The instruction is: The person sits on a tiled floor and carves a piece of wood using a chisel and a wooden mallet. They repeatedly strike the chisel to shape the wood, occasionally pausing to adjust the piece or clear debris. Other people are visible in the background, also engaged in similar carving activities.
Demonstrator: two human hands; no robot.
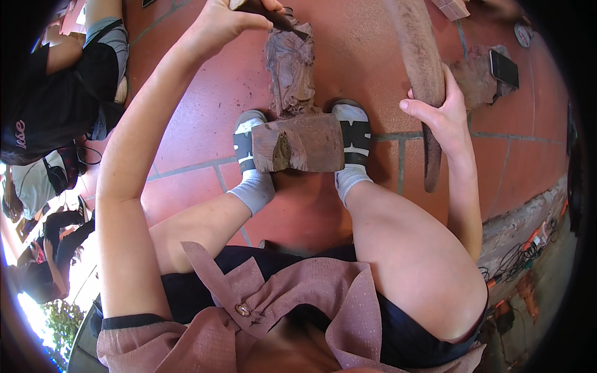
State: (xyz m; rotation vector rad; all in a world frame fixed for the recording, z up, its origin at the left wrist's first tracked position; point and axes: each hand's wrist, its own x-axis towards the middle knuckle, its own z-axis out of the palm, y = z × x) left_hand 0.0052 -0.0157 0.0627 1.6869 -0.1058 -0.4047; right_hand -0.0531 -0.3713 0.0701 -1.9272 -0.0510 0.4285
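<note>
A carved wooden figure (291, 73) lies on the tiles, pointing away from me, with its thick block base (311, 146) between my feet. My left hand (227, 23) is at the top edge, closed around a chisel (280, 22). The blade's tip is over the far part of the carving; whether it touches the wood I cannot tell. On the right, my right hand (446, 113) grips a long brown wooden mallet (415, 53) by its narrower end. The mallet's thick part is raised beside the carving, and its top runs out of view.
A dark phone (504, 69) rests on a rough wood piece (476, 78) at right. Black and orange cables (519, 258) lie by a concrete ledge (528, 211). Several people sit at left, the nearest in a black shirt (53, 99). My sandalled feet (353, 133) flank the base.
</note>
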